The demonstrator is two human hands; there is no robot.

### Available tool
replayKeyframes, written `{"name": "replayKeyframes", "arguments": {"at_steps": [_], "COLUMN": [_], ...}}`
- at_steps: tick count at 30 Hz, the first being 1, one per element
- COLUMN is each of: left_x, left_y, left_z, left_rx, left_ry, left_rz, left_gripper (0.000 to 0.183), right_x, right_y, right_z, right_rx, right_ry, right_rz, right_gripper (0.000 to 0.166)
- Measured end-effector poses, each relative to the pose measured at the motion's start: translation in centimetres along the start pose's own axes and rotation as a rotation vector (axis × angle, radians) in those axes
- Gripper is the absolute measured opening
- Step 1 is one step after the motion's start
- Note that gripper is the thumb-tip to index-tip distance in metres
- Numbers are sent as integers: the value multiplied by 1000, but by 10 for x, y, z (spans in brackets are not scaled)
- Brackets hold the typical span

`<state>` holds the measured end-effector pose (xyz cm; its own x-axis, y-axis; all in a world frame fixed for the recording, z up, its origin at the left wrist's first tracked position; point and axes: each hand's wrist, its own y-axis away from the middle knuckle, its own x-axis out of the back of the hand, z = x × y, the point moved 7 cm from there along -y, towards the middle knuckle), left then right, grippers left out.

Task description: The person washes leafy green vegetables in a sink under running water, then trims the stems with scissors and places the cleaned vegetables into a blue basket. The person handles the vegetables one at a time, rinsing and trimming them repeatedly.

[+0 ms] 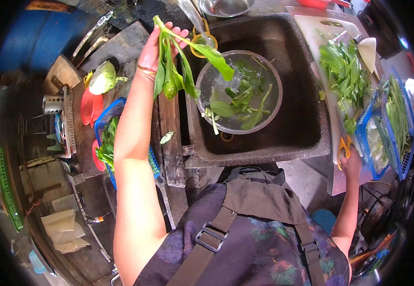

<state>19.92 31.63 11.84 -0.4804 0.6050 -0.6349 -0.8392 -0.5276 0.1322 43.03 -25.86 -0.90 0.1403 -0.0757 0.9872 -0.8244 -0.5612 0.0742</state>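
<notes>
Raised at the left of the sink, my left hand (149, 55) holds a bunch of leafy greens (169, 80) by the pale stem end, its leaves hanging down. One long leaf reaches out over a round basin (279, 94) of water. Cut leaves and stems (228, 108) float inside the basin. My right hand (352, 163) is at the orange handles of a pair of scissors (343, 148), low on the white cutting board (307, 30). The blades point away from me, towards a heap of leafy greens (344, 71) on the board.
Water (192, 16) streams into the basin, which stands in a dark stone sink (307, 143). Blue plastic baskets (405, 168) with vegetables stand at the right. Another blue basket (101, 118) of greens, a cabbage (102, 78) and a red dish (90, 107) lie left.
</notes>
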Motion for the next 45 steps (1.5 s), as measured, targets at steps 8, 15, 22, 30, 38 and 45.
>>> {"name": "replayKeyframes", "arguments": {"at_steps": [8, 15, 22, 30, 38, 45], "left_x": [-59, -151, -230, -266, -265, -212], "left_y": [-12, -25, -18, -35, -79, -92], "left_z": [-92, -235, -306, -353, -310, -248], "left_rx": [114, 436, 634, 643, 709, 598], "left_ry": [-783, -644, -777, -878, -95, -95], "left_rz": [-128, -557, -824, -866, -518, -428], "left_gripper": [31, 27, 26, 26, 24, 32], "right_x": [-6, 9, 6, -5, 12, 36], "right_y": [16, 4, 4, 6, 1, -14], "right_z": [5, -92, -82, -31, 17, -23], "right_rx": [-213, -38, 17, -440, -363, -146], "right_ry": [-881, -975, -990, -1195, -268, -459], "right_rz": [-373, -521, -521, -412, 162, 229], "right_gripper": [41, 72, 59, 49, 36, 21]}}
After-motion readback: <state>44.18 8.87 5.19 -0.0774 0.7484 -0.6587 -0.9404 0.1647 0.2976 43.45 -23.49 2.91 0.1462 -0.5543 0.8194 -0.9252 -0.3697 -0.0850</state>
